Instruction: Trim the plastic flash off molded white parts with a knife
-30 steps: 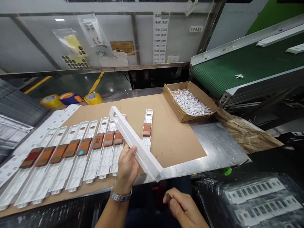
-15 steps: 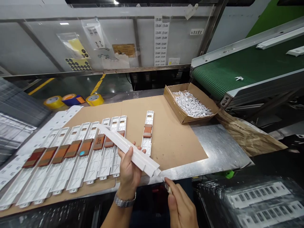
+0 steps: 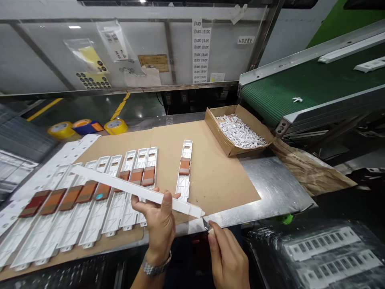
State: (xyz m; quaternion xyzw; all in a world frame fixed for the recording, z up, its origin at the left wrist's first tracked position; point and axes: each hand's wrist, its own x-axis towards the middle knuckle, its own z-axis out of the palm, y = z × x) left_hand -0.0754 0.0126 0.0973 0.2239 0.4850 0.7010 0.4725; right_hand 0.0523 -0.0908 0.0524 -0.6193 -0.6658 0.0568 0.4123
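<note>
White strip (image 3: 129,186) clamped between thumb and fingers of left hand (image 3: 159,226); right hand (image 3: 229,255) pinches blade (image 3: 206,224).

The long white strip (image 3: 129,188) looks like smooth plastic; the tabletop (image 3: 270,180) is shiny metal (scuffed, by its streaks), under matt brown cardboard (image 3: 216,176). The far-right paper (image 3: 313,166) is crinkled.

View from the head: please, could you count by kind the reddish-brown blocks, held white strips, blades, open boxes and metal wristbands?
Reddish-brown blocks: 9
Held white strip: 1
Blade: 1
Open box: 1
Metal wristband: 1
Total: 13
</note>
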